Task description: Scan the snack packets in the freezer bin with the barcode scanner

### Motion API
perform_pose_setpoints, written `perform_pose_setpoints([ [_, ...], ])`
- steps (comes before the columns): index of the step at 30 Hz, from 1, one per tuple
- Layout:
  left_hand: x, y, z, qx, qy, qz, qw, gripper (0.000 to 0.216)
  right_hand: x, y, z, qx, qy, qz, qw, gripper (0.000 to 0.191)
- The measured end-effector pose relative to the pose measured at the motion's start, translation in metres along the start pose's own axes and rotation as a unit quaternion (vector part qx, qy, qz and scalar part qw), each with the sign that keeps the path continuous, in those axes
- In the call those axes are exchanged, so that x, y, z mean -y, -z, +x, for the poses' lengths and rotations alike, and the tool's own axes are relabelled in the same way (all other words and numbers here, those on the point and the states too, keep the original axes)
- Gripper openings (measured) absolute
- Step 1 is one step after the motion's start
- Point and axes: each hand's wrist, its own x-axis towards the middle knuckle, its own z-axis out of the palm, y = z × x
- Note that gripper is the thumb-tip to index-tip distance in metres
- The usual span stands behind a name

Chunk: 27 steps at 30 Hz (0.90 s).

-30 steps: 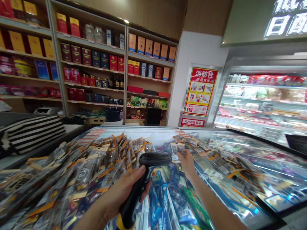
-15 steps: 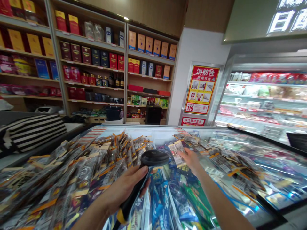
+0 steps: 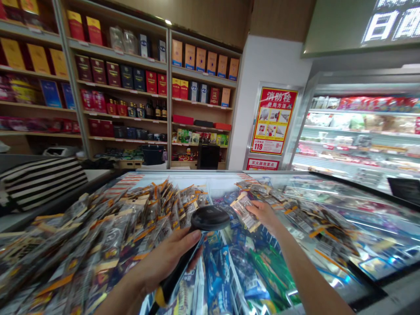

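Note:
My left hand (image 3: 179,251) is wrapped round the handle of a black handheld barcode scanner (image 3: 210,217). Its broad head points forward, and a yellow band shows near the lower end of the handle. Between the fingers of my right hand (image 3: 264,214) is a flat snack packet (image 3: 245,211) with a pale label and print, held just right of the scanner head without touching it. Similar clear packets with orange edges (image 3: 114,238) lie heaped to the left of my left hand. A smaller pile of the same packets (image 3: 324,232) rests on the glass at right.
Beneath my hands, a chest freezer holds blue packets (image 3: 218,275) and green packets (image 3: 271,271) between wire dividers. A striped bag (image 3: 44,181) lies at left. Behind stand shelves of boxes (image 3: 151,83), a red fire-hydrant poster (image 3: 274,120) and a lit refrigerated case (image 3: 364,135).
The packet in my right hand has tilted and shifted slightly, and its face is turned a little more. My left hand keeps hold of the scanner, almost unmoved. The view has moved slightly.

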Motion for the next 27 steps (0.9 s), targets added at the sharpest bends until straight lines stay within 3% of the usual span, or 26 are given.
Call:
perform_pose_setpoints([
  [5, -0.006, 0.003, -0.004, 0.064, 0.001, 0.036, 0.997, 0.035, 0.001, 0.004, -0.002, 0.041, -0.009, 0.016, 0.999, 0.022],
  [10, -0.008, 0.003, -0.007, 0.092, -0.005, 0.037, 0.995, 0.032, -0.004, 0.007, 0.000, 0.070, -0.012, -0.014, 0.997, 0.022],
  [21, -0.004, 0.005, -0.003, 0.090, -0.023, 0.066, 0.994, 0.028, -0.005, 0.012, -0.001, 0.120, -0.007, -0.048, 0.992, 0.029],
  [27, 0.002, 0.005, 0.000, 0.016, 0.012, 0.002, 1.000, 0.031, -0.013, 0.000, 0.004, 0.105, -0.004, -0.063, 0.992, 0.030],
])
